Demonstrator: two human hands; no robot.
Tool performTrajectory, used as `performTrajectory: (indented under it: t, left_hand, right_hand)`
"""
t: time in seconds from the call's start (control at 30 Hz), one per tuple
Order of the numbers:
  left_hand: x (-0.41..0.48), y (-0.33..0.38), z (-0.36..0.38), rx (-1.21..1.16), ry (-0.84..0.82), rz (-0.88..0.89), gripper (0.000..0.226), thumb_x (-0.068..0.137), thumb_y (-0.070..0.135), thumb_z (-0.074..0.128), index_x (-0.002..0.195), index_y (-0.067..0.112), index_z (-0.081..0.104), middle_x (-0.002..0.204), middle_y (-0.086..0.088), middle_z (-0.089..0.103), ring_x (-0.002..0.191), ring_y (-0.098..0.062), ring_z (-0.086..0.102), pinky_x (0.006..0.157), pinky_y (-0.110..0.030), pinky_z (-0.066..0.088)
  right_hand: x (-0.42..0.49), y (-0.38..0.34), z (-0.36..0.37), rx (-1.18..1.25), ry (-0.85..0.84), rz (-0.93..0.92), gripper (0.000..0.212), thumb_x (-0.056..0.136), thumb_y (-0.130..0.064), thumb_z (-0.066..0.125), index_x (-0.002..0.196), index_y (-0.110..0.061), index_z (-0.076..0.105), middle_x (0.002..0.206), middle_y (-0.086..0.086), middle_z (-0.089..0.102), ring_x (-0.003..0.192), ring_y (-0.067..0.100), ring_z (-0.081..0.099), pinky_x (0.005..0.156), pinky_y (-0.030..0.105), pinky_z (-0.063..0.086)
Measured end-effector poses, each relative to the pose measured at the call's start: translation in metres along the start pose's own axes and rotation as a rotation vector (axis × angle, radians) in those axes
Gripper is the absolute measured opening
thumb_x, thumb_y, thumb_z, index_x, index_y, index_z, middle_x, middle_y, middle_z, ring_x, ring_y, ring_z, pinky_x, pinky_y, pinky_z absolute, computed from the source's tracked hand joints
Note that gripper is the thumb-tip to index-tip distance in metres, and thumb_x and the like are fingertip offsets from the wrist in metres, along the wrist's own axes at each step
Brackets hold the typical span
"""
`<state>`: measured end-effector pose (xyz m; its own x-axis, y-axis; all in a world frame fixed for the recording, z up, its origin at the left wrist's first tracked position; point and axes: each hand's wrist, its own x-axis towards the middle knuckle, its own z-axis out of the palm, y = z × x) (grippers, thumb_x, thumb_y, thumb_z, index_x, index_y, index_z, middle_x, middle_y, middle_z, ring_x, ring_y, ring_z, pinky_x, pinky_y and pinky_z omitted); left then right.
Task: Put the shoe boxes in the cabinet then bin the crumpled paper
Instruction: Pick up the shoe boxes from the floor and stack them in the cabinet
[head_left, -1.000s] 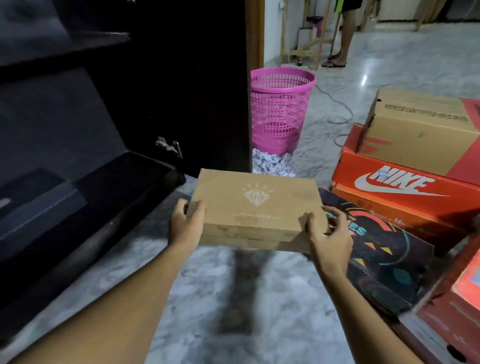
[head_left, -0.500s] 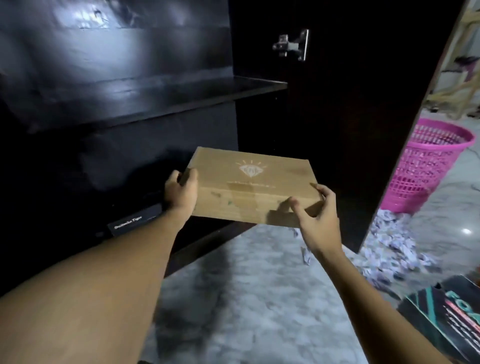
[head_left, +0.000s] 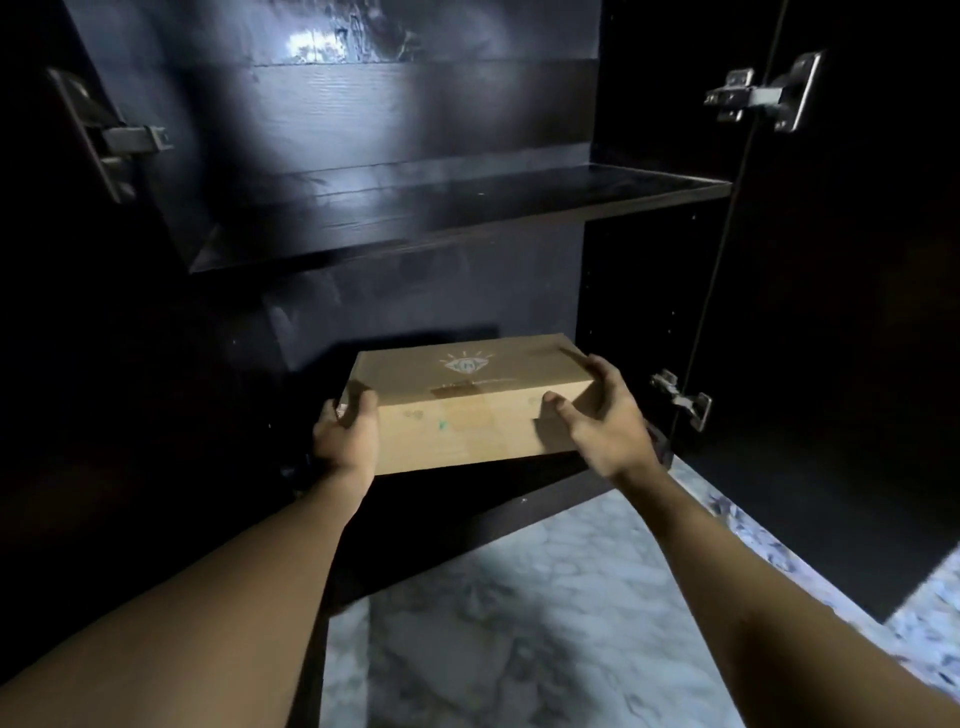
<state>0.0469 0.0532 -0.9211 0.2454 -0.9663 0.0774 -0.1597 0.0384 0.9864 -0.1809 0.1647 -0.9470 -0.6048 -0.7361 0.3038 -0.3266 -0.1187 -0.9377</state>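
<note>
Head view: a brown cardboard shoe box (head_left: 467, 400) is now inside the front of the dark cabinet's (head_left: 649, 312) lower compartment, under the shelf (head_left: 467, 208); half a second ago it was still outside the opening. The left hand (head_left: 345, 436) and right hand (head_left: 597, 421) grip its two ends, fingers (head_left: 605, 370) curled round the corners. Whether it rests on the cabinet base is unclear. It probably needs only pushing in and letting go.

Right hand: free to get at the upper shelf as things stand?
Probably not yet: the right hand grips the brown shoe box at one end, the left hand at the other. The path to the upper shelf looks open.
</note>
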Motion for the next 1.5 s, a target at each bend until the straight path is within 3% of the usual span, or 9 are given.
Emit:
performTrajectory:
  t: [0.1,0.2,0.37,0.6,0.8,1.03,1.3,1.4,1.5]
  left_hand:
    - [0.021,-0.015,-0.001,-0.004,0.04,-0.041,0.031,0.092,0.023,0.06,0.106,-0.004,0.063,0.109,-0.026,0.066,0.102,-0.038,0.062,0.087,-0.04,0.047]
    - [0.037,-0.026,0.0,0.05,0.084,-0.038,0.038,0.093,0.025,0.06,0.117,-0.005,0.061,0.118,-0.026,0.063,0.11,-0.038,0.059,0.09,-0.038,0.044]
    - [0.06,-0.049,0.011,0.16,0.01,0.001,0.047,0.091,0.028,0.063,0.13,0.004,0.053,0.13,-0.021,0.058,0.117,-0.036,0.055,0.1,-0.041,0.043]
    - [0.074,-0.079,0.024,0.342,-0.091,0.245,0.058,0.095,0.031,0.057,0.146,0.014,0.034,0.139,-0.015,0.049,0.125,-0.033,0.049,0.102,-0.038,0.041]
    - [0.07,-0.084,0.036,0.879,-0.001,0.561,0.063,0.094,0.038,0.049,0.149,0.017,0.027,0.155,-0.016,0.013,0.142,-0.033,0.013,0.114,-0.048,0.025]
    - [0.093,-0.094,0.044,1.057,-0.265,0.382,0.094,0.088,0.049,0.054,0.153,0.027,-0.01,0.161,-0.005,-0.022,0.146,-0.029,-0.025,0.121,-0.049,0.0]
    - [0.131,-0.088,0.033,1.143,-0.441,0.243,0.107,0.079,0.044,0.064,0.152,0.034,-0.014,0.155,0.0,-0.036,0.143,-0.027,-0.034,0.12,-0.048,-0.001]
    - [0.13,-0.084,0.033,1.165,-0.473,0.214,0.111,0.076,0.047,0.065,0.151,0.033,-0.016,0.155,-0.001,-0.037,0.142,-0.028,-0.034,0.12,-0.049,-0.002]
    - [0.129,-0.07,0.03,1.2,-0.498,0.2,0.108,0.077,0.047,0.063,0.153,0.03,-0.011,0.158,-0.005,-0.031,0.144,-0.031,-0.029,0.12,-0.049,0.0]
  right_hand:
    - [0.019,0.012,0.027,-0.026,0.002,-0.015,0.068,0.08,-0.035,0.08,0.139,-0.027,0.046,0.124,-0.008,0.06,0.118,0.009,0.054,0.103,0.023,0.041]
    - [0.036,0.024,0.052,0.029,-0.009,0.005,0.068,0.079,-0.033,0.081,0.138,-0.027,0.047,0.114,-0.019,0.06,0.108,0.002,0.057,0.09,0.004,0.041]
    - [0.061,0.056,0.082,0.104,0.0,0.02,0.063,0.08,-0.022,0.081,0.135,-0.028,0.05,0.11,-0.026,0.055,0.1,-0.015,0.055,0.089,0.003,0.042]
    - [0.087,0.078,0.108,0.139,-0.093,0.128,0.066,0.083,-0.01,0.077,0.141,-0.016,0.045,0.134,0.007,0.057,0.124,0.018,0.055,0.11,0.04,0.043]
    - [0.082,0.071,0.144,-0.162,0.06,0.053,0.065,0.084,-0.028,0.076,0.14,-0.035,0.045,0.14,0.007,0.026,0.127,0.021,0.031,0.108,0.032,0.036]
    - [0.089,0.07,0.15,-0.016,-0.207,0.092,0.092,0.082,-0.026,0.079,0.152,-0.031,0.021,0.148,-0.007,0.02,0.128,0.013,0.038,0.113,0.029,0.03]
    - [0.107,0.077,0.157,-0.119,-0.466,0.154,0.098,0.086,-0.024,0.074,0.157,-0.03,0.007,0.163,-0.013,-0.011,0.151,0.023,0.007,0.123,0.045,0.009]
    - [0.106,0.077,0.155,-0.115,-0.472,0.161,0.091,0.088,-0.021,0.072,0.157,-0.028,0.012,0.164,-0.011,-0.005,0.15,0.02,0.012,0.121,0.037,0.009]
    - [0.106,0.071,0.142,-0.122,-0.412,0.194,0.065,0.09,-0.023,0.069,0.147,-0.028,0.039,0.151,0.002,0.043,0.134,0.02,0.044,0.118,0.039,0.029]
